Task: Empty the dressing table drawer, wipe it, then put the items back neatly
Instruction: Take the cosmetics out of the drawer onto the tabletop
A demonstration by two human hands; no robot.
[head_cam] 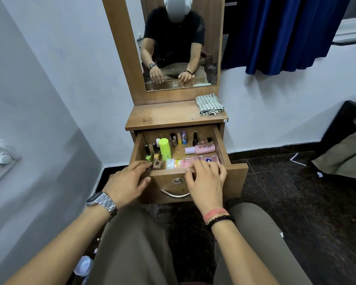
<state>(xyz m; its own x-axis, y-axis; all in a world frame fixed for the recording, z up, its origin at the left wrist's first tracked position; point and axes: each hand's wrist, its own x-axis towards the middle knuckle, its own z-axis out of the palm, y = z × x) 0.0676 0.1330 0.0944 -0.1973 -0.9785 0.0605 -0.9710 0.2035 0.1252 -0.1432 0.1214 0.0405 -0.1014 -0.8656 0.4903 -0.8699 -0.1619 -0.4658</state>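
Observation:
The wooden dressing table drawer (237, 177) is pulled out and holds several cosmetics: a lime-green bottle (165, 148), nail polish bottles (149, 154), a pink bottle (201, 149) lying down, a pink tube (190, 160) along the front, and small tubes (181, 136) at the back. My left hand (127, 182) reaches over the drawer's front left corner, fingers extended toward small items there. My right hand (206, 182) rests on the front edge with fingers curled over the pink tube; whether it grips the tube is unclear. A striped folded cloth (209, 104) lies on the tabletop.
A mirror (179, 44) stands above the table and reflects me. White wall with a switch plate (2, 160) is at left. Blue curtain (286, 31) hangs at right. Dark furniture (345, 124) and fabric sit far right on the dark floor. A plastic bottle (83, 266) lies by my left leg.

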